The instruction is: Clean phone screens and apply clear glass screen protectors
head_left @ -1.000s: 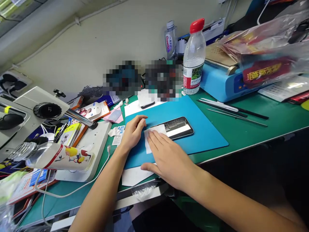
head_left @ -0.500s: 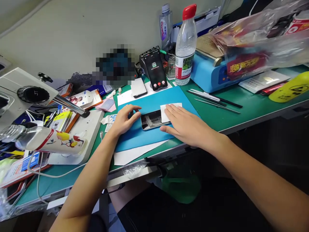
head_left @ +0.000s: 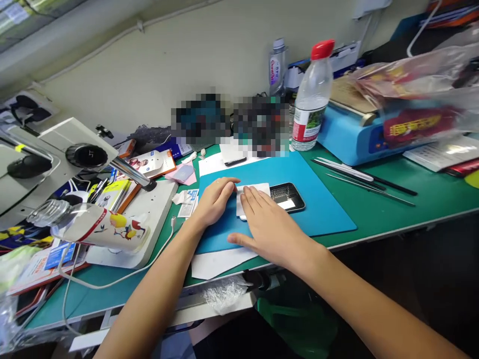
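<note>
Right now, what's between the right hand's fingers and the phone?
A white sheet: it lies under the flat right hand and over the end of the phone nearer the left hand. Head view shows it.

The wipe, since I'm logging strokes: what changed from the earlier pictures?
Since half a second ago, the right hand has moved the wipe left, from the right end of the phone back over its left part. That hand stays on the wipe, the left hand near the phone's left end and the phone on the mat.
</note>
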`<state>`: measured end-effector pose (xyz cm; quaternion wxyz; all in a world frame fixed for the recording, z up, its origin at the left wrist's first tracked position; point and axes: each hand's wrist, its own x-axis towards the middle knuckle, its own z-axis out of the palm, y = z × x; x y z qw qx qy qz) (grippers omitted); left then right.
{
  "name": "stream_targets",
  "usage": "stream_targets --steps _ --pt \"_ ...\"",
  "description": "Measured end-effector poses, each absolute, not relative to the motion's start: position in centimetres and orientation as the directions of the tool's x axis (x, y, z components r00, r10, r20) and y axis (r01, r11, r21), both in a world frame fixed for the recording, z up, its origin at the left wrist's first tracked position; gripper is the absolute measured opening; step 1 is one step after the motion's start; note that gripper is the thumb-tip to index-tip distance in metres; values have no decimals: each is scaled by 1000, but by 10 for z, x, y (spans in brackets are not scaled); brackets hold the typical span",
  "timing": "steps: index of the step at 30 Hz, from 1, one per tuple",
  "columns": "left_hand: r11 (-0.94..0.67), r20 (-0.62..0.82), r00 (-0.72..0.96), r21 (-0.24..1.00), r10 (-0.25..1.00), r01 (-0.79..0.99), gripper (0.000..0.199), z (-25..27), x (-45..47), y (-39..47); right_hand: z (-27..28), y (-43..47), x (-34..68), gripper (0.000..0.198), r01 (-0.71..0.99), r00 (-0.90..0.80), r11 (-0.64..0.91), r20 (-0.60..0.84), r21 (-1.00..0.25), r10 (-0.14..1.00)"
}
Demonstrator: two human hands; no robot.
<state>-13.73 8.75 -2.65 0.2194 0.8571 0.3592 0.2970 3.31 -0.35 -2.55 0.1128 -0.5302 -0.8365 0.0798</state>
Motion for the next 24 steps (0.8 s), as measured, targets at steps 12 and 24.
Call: stream_targets --steps 12,24 --pt "-623 323 559 597 764 506 26 -25 -135 84 -31 -17 94 94 859 -482 504 188 -91 856" --pt "-509 322 423 720 847 471 28 -33 -135 85 -28 -18 21 104 855 -480 500 156 -136 863"
